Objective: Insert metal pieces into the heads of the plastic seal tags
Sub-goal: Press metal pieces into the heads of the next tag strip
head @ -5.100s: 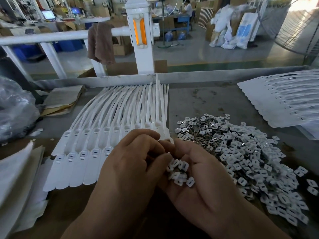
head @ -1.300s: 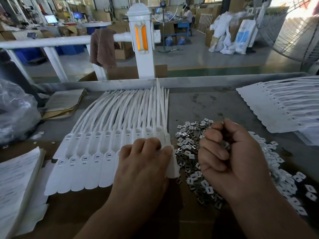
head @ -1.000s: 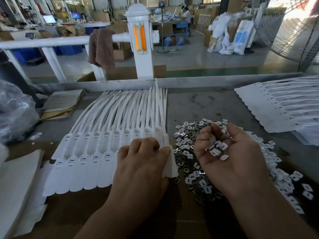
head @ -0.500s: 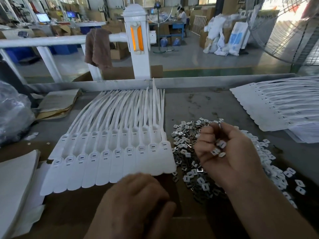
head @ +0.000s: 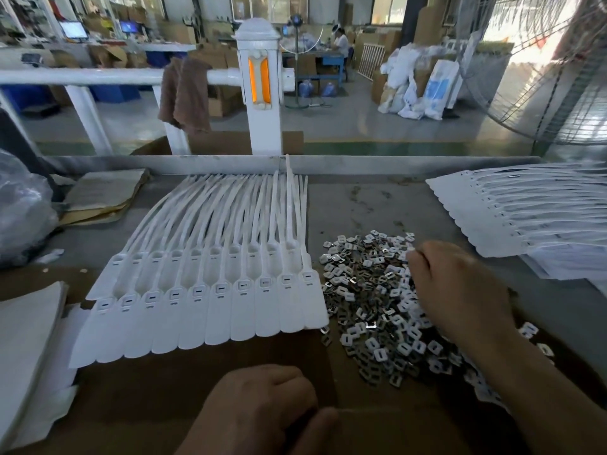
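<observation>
My right hand (head: 460, 290) curls knuckles-up into the pile of metal pieces (head: 368, 290); I cannot tell whether it pinches any. My left hand (head: 262, 408) sits curled at the table's (head: 361, 205) near edge, palm hidden. The seal tags (head: 210, 307) lie fanned just left of the pile. Judging by that heap, most of the inserting is left.

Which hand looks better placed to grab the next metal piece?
The right hand, probably: it lies on the pile of metal pieces. The left hand rests curled nearer the person, apart from the pile.
</observation>
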`<state>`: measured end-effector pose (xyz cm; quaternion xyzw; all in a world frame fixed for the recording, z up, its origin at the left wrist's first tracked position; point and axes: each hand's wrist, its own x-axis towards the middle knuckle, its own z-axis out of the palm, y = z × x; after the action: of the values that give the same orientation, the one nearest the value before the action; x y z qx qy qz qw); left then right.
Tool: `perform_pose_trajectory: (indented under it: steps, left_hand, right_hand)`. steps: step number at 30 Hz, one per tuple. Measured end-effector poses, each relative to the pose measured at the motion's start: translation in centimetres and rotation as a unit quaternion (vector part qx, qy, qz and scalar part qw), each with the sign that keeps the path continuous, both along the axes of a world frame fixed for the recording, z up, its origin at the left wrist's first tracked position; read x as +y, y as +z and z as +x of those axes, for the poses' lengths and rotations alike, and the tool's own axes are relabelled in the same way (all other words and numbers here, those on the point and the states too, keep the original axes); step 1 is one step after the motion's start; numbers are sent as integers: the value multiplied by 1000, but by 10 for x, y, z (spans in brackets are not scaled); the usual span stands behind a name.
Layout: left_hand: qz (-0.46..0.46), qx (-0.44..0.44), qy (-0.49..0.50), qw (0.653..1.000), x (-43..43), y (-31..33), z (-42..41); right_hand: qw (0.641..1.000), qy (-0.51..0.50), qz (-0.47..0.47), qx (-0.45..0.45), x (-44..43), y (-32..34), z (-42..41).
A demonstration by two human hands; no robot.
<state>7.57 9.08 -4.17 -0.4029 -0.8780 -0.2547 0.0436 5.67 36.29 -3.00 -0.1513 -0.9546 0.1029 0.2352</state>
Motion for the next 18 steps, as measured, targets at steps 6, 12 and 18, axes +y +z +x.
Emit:
perform_pose_trajectory:
  steps: [6,12,18]
  left_hand:
    - [6,-13,5,1000,2,0,1]
    - [51,-199,86,975,2,14,6]
    - [329,-653,277,624,-21,31,-5]
  right_hand:
    - [998,44,38,23,-5,-10,6]
    - [996,69,17,51,-10,-12,11]
    - [989,102,0,109,-17,0,10]
